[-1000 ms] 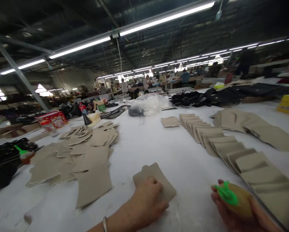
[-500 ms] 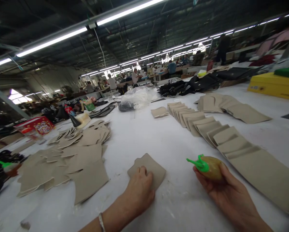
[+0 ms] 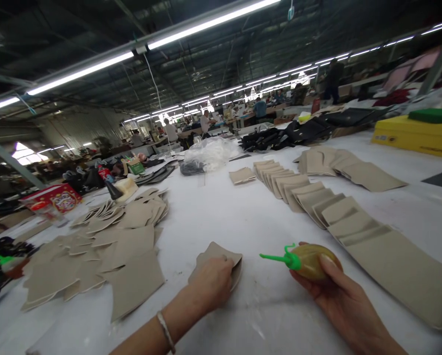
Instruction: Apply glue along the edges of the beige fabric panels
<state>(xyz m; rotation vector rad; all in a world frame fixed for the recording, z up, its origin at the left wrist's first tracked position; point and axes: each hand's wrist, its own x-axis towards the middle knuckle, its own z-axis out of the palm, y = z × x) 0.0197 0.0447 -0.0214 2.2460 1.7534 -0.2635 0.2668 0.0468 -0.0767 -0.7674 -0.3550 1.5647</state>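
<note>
My left hand (image 3: 212, 282) is closed on the right edge of a beige sheet piece (image 3: 214, 252), whose edge is lifted with a gap showing beneath. My right hand (image 3: 334, 291) grips a squeeze bottle (image 3: 315, 261) of amber liquid, held sideways above the table with its thin green nozzle (image 3: 275, 257) pointing left toward the piece. Nozzle and piece are apart. Left of my left hand lies a loose pile of similar beige pieces (image 3: 135, 281). To the right, a long overlapping row of beige pieces (image 3: 402, 266) runs away from me.
A second green-tipped bottle (image 3: 12, 264) lies at the far left near black material. Farther back are a red box (image 3: 53, 197), a clear plastic bag (image 3: 209, 153), black pieces (image 3: 269, 137) and a yellow box (image 3: 417, 135). Several people are in the background.
My left hand has lifted the right edge of the beige piece. My right hand has turned the bottle so its nozzle points left, nearer the piece. The view has shifted slightly.
</note>
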